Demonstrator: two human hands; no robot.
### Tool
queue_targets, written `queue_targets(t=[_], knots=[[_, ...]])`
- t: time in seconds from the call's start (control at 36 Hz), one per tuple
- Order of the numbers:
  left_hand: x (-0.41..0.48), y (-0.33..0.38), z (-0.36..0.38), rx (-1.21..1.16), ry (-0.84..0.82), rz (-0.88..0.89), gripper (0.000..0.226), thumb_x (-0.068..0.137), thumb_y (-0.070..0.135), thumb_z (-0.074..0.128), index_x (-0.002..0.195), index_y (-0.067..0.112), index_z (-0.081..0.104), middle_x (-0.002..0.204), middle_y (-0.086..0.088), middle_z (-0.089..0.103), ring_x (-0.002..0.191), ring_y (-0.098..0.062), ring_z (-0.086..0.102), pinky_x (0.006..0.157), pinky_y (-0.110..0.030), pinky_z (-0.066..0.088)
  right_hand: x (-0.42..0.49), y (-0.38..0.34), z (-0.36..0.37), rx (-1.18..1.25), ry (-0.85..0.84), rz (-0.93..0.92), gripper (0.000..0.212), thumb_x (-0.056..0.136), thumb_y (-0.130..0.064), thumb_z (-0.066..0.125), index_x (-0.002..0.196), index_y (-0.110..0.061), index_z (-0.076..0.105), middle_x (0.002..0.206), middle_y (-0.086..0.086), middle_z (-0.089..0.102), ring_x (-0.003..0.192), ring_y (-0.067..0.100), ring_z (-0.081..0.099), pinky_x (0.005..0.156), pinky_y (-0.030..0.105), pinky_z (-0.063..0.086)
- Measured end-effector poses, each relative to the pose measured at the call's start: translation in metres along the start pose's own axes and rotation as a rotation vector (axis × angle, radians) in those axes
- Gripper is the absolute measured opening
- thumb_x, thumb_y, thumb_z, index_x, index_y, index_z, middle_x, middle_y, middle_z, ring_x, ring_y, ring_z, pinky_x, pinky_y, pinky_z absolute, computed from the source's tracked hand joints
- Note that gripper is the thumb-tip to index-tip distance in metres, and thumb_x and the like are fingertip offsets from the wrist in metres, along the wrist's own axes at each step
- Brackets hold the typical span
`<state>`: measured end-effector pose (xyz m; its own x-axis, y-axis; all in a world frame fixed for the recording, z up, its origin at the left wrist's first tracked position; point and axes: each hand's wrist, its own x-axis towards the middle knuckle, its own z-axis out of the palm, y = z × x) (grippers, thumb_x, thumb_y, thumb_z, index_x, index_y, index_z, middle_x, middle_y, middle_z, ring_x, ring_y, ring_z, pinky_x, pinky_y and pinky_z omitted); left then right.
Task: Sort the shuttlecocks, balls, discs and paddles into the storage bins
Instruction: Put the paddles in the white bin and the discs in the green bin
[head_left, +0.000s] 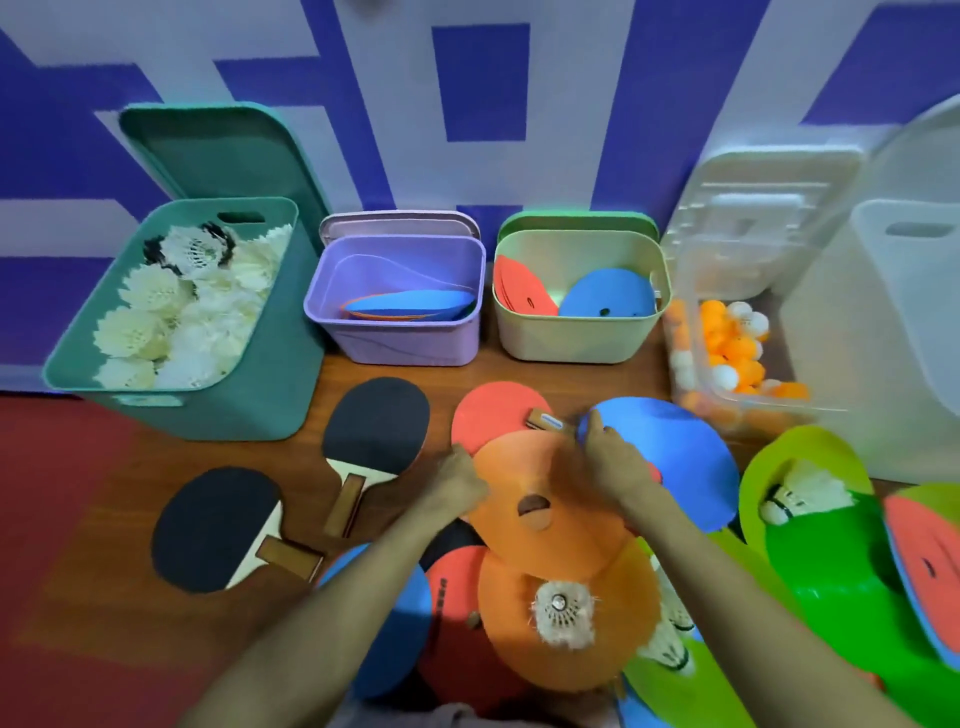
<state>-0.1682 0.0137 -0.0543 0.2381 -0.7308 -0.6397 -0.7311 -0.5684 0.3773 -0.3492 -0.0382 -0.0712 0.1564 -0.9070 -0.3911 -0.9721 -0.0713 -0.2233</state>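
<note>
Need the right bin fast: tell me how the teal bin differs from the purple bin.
The teal bin is bigger; the purple bin smaller. The teal bin is heaped with white shuttlecocks; the purple bin holds only a few flat blue and orange pieces. Both stand open, side by side.

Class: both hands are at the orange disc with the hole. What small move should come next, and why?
Probably lift the orange disc straight up. The left hand grips its rim, the right hand is at its far edge, and it lies on top of a red paddle and a second disc.
</note>
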Motion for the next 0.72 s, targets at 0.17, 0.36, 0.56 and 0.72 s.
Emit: queue_targets(t=[0.17, 0.36, 0.56, 0.72], knots=[[-0.012, 0.011, -0.028, -0.246, 0.07, 0.063, 0.04, 0.082, 0.002, 0.038, 0.118, 0.015, 0.05, 0.102, -0.013, 0.063, 0.075, -0.03, 0.069, 0.062, -0.039, 0.06, -0.009, -0.02, -0.025, -0.105, 0.149, -0.018, 0.034, 0.099, -0.019, 0.036, 0.131, -0.009, 0.04, 0.12, 0.014, 0.06, 0.11, 0.033, 0.058, 0.086, 0.037, 0.046], [-0.02, 0.0, -0.091, -0.181, 0.404, 0.158, 0.024, 0.083, 0.022, 0.043, 0.105, 0.018, 0.052, 0.1, -0.012, 0.064, 0.083, -0.038, 0.064, 0.078, -0.046, 0.055, -0.025, -0.073, -0.081, 0.05, 0.39, -0.223, 0.03, 0.092, -0.018, 0.045, 0.122, -0.018, 0.048, 0.103, 0.016, 0.065, 0.095, 0.039, 0.061, 0.066, 0.037, 0.039], [-0.026, -0.018, -0.141, -0.255, 0.67, 0.185, 0.017, 0.088, 0.014, 0.043, 0.1, 0.008, 0.053, 0.099, -0.015, 0.058, 0.093, -0.036, 0.052, 0.074, -0.04, 0.038, -0.007, -0.131, -0.12, 0.393, 0.433, -0.546, 0.041, 0.081, -0.004, 0.046, 0.119, -0.012, 0.058, 0.107, 0.014, 0.066, 0.095, 0.035, 0.058, 0.071, 0.037, 0.044], [-0.021, -0.037, -0.161, -0.377, 0.764, 0.134, 0.015, 0.091, 0.017, 0.04, 0.098, 0.01, 0.052, 0.094, -0.011, 0.058, 0.09, -0.033, 0.054, 0.073, -0.038, 0.037, 0.048, -0.169, -0.122, 0.401, 0.461, -0.664, 0.035, 0.082, 0.002, 0.048, 0.111, -0.009, 0.065, 0.107, 0.011, 0.069, 0.1, 0.031, 0.062, 0.083, 0.042, 0.047]])
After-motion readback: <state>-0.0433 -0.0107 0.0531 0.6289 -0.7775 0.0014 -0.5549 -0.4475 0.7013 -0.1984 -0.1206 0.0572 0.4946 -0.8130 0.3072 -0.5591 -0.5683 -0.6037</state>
